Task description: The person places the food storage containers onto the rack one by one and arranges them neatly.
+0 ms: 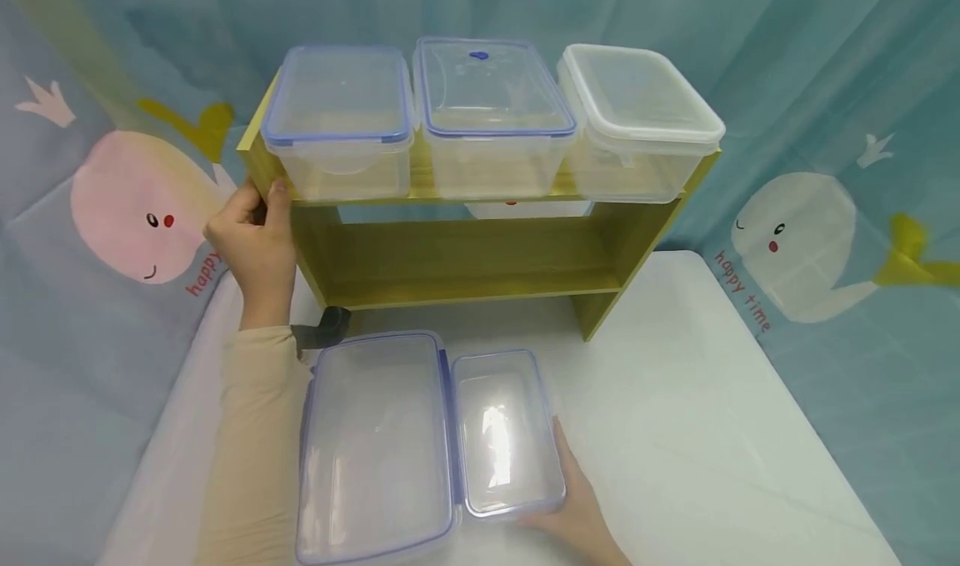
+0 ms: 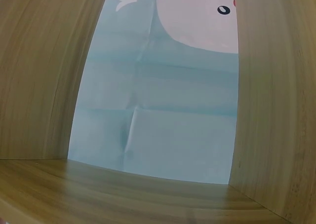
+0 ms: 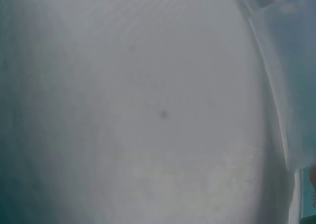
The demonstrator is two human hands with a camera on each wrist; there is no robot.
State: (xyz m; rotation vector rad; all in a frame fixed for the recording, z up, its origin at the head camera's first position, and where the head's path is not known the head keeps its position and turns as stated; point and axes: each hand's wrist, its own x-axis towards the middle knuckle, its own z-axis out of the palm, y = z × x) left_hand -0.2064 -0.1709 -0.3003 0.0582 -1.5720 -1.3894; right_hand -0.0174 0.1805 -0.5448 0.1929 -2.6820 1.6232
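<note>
My left hand (image 1: 255,237) grips the upper left side of a two-tier wooden shelf (image 1: 465,257), thumb at its front edge and fingers curled. At the table's front, my right hand (image 1: 577,499) holds the near right corner of a small clear food container (image 1: 502,433) with a blue-rimmed lid. That container sits right beside a larger clear food container (image 1: 378,449), also blue-rimmed. The left wrist view shows the inside of a shelf compartment (image 2: 276,100) and no hand. In the right wrist view, a blurred clear plastic wall (image 3: 281,86) runs down the right side.
Three lidded containers stand along the shelf top: a blue-rimmed one (image 1: 337,116) at left, another with a blue lid knob (image 1: 491,116) in the middle, a white-lidded one (image 1: 641,124) at right. A white table (image 1: 712,416) lies below; printed curtains (image 1: 795,132) surround it.
</note>
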